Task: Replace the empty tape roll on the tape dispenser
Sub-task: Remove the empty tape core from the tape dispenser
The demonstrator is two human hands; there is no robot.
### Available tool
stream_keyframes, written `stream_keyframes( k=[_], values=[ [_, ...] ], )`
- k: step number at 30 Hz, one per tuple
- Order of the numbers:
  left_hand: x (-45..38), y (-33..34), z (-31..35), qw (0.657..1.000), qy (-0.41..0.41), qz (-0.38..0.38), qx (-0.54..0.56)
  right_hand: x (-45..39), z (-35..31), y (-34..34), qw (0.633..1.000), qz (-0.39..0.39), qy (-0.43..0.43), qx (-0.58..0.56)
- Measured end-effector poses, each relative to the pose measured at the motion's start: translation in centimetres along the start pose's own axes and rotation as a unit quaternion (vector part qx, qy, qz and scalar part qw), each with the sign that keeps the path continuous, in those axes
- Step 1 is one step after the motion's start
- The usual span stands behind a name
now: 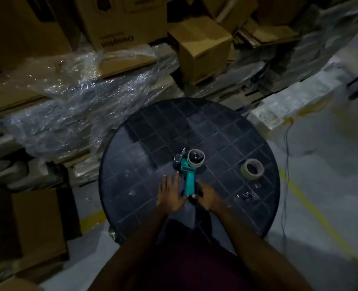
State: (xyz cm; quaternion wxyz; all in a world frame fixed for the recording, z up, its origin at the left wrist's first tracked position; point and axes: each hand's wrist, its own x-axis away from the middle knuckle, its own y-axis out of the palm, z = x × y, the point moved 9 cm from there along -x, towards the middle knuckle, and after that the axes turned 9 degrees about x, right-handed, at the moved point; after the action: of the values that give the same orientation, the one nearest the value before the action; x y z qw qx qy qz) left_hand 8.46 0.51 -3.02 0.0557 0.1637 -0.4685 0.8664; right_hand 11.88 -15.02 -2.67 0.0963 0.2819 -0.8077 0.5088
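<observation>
Our two hands flank the teal dispenser on the round worktop.

The dispenser (pixel 188 175) lies on the dark gridded worktop (pixel 216 127), handle toward us, with a nearly bare roll (pixel 196 159) on its hub at the far end. Our left hand (pixel 170 194) lies flat just left of the handle, its fingers (pixel 169 181) straight and spread, holding nothing. Our right hand (pixel 207 196) sits just right of the handle's near end; its fingers look loosely bent, and in this dim light we cannot tell whether they grip anything. A fresh tape roll (pixel 252 169) lies flat on the worktop, well apart to the right of the dispenser. Boxes (pixel 203 49) and crumpled plastic wrap (pixel 85 97) are piled beyond the worktop.
</observation>
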Motion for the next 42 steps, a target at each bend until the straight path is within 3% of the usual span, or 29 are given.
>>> stream_keyframes(
  k=[5,9,14,24,27,35,42],
  values=[
    [-1.5,0.4,-0.4,0.999,-0.026,-0.02,0.005,-2.0,0.8,1.6,0.998,-0.051,0.038,-0.021],
    [-2.9,2.0,-0.5,0.993,-0.061,-0.076,0.064,-1.7,-1.5,-0.1,0.998,-0.033,0.033,-0.042],
    [-3.5,3.3,-0.3,0.989,-0.078,-0.068,0.106,-3.3,0.4,0.9,0.991,-0.026,0.077,-0.11],
    [-6.3,2.9,0.0,0.995,-0.065,-0.051,-0.05,-4.9,0.0,3.4,0.969,-0.055,0.067,-0.23],
    [-7.4,2.7,-0.6,0.995,-0.039,-0.061,-0.063,-5.2,0.4,3.2,0.965,-0.024,0.073,-0.25],
    [-7.9,1.5,-1.3,0.994,-0.001,-0.064,-0.088,-4.4,2.4,-2.1,0.977,0.138,0.058,-0.15],
    [-7.6,0.0,-3.2,0.994,0.0,-0.058,-0.096,-3.5,4.6,-2.3,0.983,0.131,0.094,-0.089]
  ],
)
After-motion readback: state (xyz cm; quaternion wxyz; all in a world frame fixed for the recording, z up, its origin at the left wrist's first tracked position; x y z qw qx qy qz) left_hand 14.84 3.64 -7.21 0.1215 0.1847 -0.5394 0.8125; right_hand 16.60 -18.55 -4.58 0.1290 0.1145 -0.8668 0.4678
